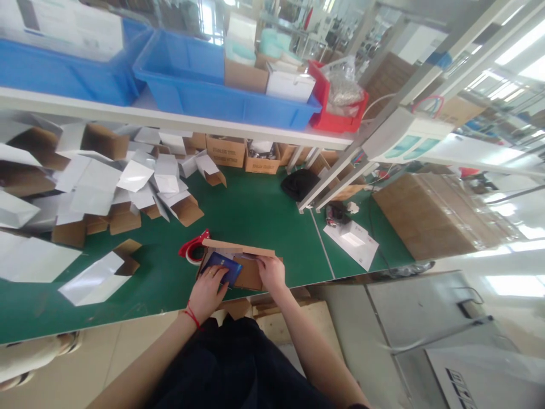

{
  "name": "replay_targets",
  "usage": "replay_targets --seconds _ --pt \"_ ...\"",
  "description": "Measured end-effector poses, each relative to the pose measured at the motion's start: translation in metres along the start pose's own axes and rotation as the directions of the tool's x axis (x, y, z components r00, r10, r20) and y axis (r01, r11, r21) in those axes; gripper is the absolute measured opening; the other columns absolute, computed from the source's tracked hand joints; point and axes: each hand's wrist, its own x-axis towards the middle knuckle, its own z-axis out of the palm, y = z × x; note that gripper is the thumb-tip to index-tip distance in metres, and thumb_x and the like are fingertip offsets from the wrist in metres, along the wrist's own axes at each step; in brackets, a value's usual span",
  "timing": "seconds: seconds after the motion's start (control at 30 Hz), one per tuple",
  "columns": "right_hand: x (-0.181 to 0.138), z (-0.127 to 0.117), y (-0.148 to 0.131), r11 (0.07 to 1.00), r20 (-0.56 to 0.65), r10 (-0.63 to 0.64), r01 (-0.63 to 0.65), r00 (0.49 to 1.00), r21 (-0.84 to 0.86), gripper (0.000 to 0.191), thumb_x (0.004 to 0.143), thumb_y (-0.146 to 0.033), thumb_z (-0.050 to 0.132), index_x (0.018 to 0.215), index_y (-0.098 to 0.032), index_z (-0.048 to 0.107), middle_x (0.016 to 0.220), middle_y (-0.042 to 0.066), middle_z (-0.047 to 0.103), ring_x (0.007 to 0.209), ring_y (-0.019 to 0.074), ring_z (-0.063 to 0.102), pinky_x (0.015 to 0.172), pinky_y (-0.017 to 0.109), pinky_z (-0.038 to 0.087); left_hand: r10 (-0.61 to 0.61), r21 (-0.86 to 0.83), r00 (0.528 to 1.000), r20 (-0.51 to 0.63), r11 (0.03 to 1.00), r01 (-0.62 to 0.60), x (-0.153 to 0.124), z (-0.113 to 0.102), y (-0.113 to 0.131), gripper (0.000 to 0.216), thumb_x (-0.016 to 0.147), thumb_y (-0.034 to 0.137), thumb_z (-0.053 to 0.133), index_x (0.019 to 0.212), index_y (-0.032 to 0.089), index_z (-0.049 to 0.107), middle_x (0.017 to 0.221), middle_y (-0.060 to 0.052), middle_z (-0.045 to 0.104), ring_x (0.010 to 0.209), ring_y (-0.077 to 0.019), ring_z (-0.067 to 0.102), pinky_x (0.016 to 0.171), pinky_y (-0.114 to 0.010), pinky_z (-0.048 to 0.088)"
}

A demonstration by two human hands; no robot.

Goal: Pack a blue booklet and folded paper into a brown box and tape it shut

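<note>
Pressing down with spread fingers, the left hand [208,291] pushes a dark blue packet [222,266] into the open brown box [242,267] at the desk's [264,216] near edge. The right hand [271,271] grips the box wall so it stays put. A red tape dispenser [192,248] waits just beside. Farther back, empty folded boxes [123,182] are piled up.

I work at a packing station in a factory. My green worktop [264,210] carries heaps of folded cartons [128,176], and blue bins [191,79] line the shelf [170,116] above.
</note>
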Motion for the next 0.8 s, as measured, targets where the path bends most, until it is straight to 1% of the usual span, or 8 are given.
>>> replay_targets --seconds 0.1,0.17,0.23,0.37,0.47,0.6,0.7,0.8 --pt "0.002 -0.003 0.001 0.999 0.023 -0.053 0.052 0.998 0.014 0.023 0.088 -0.01 0.06 0.095 -0.022 0.078 0.093 0.007 0.077 0.085 0.0232 0.07 0.078 0.029 0.054 -0.038 -0.041 0.998 -0.044 0.999 0.036 0.016 -0.001 0.0 0.042 0.091 0.023 0.058 0.131 0.011 0.052 0.127 -0.018 0.061 0.117 -0.0317 0.059 0.1 -0.049 0.054" --pt "0.003 -0.004 0.001 0.996 0.024 -0.083 0.082 0.996 0.039 0.025 0.087 -0.009 0.059 0.095 -0.023 0.079 0.093 0.006 0.077 0.084 0.0232 0.07 0.078 0.03 0.054 -0.028 -0.101 0.998 -0.053 0.995 0.022 0.032 0.0 0.001 0.045 0.089 0.024 0.061 0.131 0.01 0.053 0.13 -0.02 0.06 0.122 -0.0352 0.056 0.105 -0.054 0.049" --pt "0.002 -0.008 0.001 0.992 0.005 -0.103 0.103 0.995 0.07 0.025 0.088 -0.01 0.057 0.095 -0.022 0.078 0.094 0.007 0.077 0.084 0.0235 0.07 0.079 0.031 0.055 0.003 -0.169 0.999 -0.043 0.986 -0.01 0.049 0.001 0.001 0.038 0.086 0.021 0.064 0.123 0.011 0.06 0.124 -0.018 0.064 0.117 -0.0358 0.06 0.104 -0.055 0.049" --pt "-0.009 -0.022 0.0 0.971 -0.03 -0.175 0.178 0.984 0.16 0.027 0.085 -0.008 0.056 0.097 -0.021 0.076 0.1 0.006 0.075 0.092 0.0211 0.069 0.087 0.031 0.055 0.067 -0.274 0.998 -0.018 0.959 -0.07 0.064 -0.004 0.005 0.016 0.084 0.01 0.059 0.093 0.017 0.071 0.097 -0.008 0.074 0.094 -0.0263 0.068 0.088 -0.041 0.058" --pt "-0.026 -0.03 0.001 0.939 -0.044 -0.258 0.261 0.965 0.225 0.037 0.078 -0.004 0.057 0.108 -0.021 0.072 0.105 0.006 0.073 0.1 0.0212 0.066 0.089 0.032 0.055 0.153 -0.348 0.988 -0.007 0.926 -0.146 0.052 -0.014 0.009 0.023 0.081 0.003 0.056 0.087 0.019 0.072 0.095 -0.003 0.075 0.094 -0.0203 0.069 0.089 -0.034 0.057" --pt "-0.048 -0.022 0.008 0.881 -0.103 -0.415 0.427 0.904 0.203 0.031 0.087 -0.007 0.056 0.108 -0.021 0.074 0.11 0.009 0.072 0.103 0.0246 0.062 0.089 0.039 0.056 0.283 -0.41 0.958 -0.047 0.869 -0.277 0.024 -0.021 0.014 0.031 0.081 0.0 0.052 0.097 0.018 0.07 0.102 -0.004 0.075 0.098 -0.0185 0.068 0.093 -0.033 0.055" --pt "-0.059 -0.01 0.01 0.869 -0.124 -0.462 0.476 0.878 0.134 0.03 0.09 -0.007 0.052 0.106 -0.018 0.075 0.104 0.011 0.072 0.099 0.0243 0.062 0.086 0.037 0.057 0.337 -0.359 0.94 -0.053 0.872 -0.333 0.011 -0.014 0.012 0.031 0.083 0.001 0.054 0.104 0.016 0.07 0.107 -0.008 0.074 0.1 -0.0219 0.066 0.093 -0.039 0.055" --pt "-0.069 -0.005 0.008 0.854 -0.05 -0.51 0.513 0.859 0.09 0.04 0.083 -0.004 0.053 0.118 -0.014 0.07 0.114 0.014 0.069 0.109 0.0265 0.059 0.094 0.041 0.055 0.39 -0.253 0.921 0.022 0.893 -0.372 0.007 -0.003 0.007 0.025 0.085 0.007 0.058 0.104 0.016 0.072 0.107 -0.011 0.073 0.099 -0.0264 0.065 0.087 -0.044 0.056"
